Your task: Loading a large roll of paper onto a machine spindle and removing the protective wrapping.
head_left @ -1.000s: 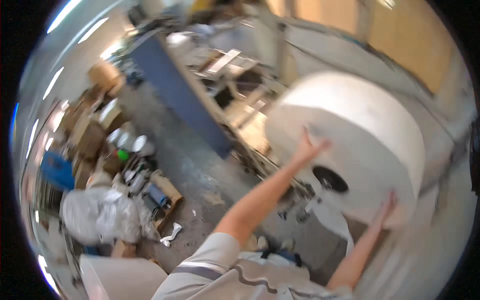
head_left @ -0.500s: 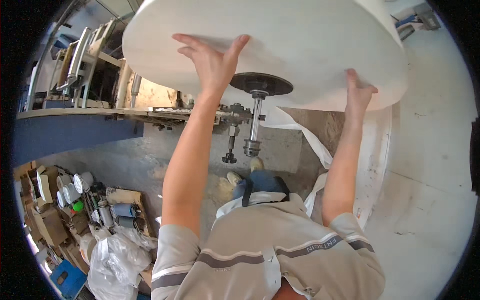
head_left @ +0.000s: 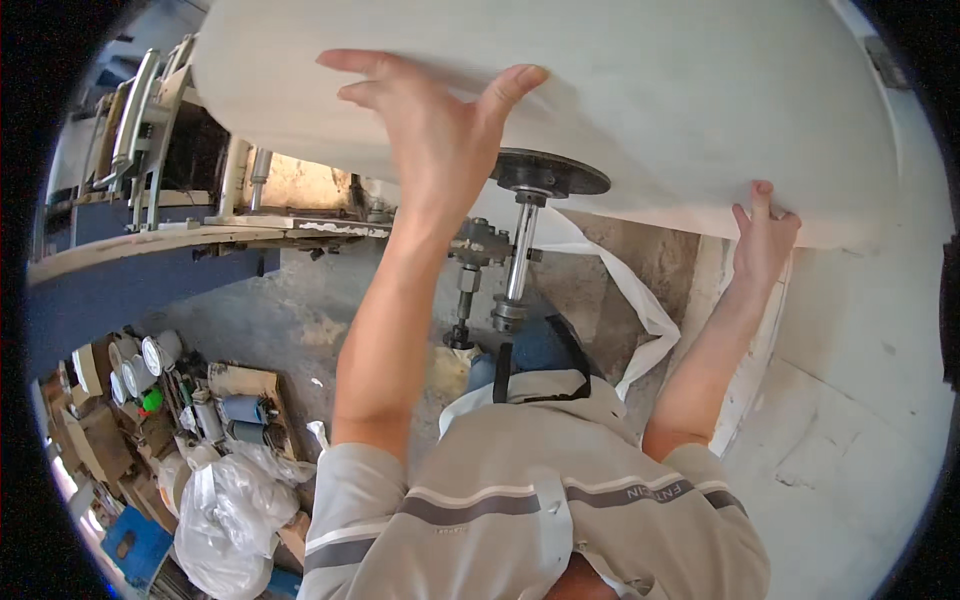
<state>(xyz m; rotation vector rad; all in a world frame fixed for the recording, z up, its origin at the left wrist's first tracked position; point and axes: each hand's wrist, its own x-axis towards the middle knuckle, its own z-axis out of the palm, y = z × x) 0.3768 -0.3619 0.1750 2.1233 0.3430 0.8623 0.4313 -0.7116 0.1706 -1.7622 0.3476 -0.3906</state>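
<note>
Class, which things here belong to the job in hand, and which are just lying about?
Job in hand:
large white round roll, left hand and right hand on it
flat black disc
shiny metal shaft

Apparently lying about:
translucent plastic bundle
brown cardboard boxes

We see soft, fairly bright, diffuse light, its source hard for us to place. The broad face of the large round white roll [head_left: 690,90] looks pale and nearly textureless, with a faint soft-edged shadow beside the person's bare left hand [head_left: 435,125]. We catch a narrow bright highlight along the polished cylindrical steel shaft [head_left: 522,250] and scattered glints on the crumpled clear plastic bag [head_left: 225,525]. The fisheye lens curves the long blue-sided beam [head_left: 150,275] for us; detail softens toward the rim, and the corners fall to black.
</note>
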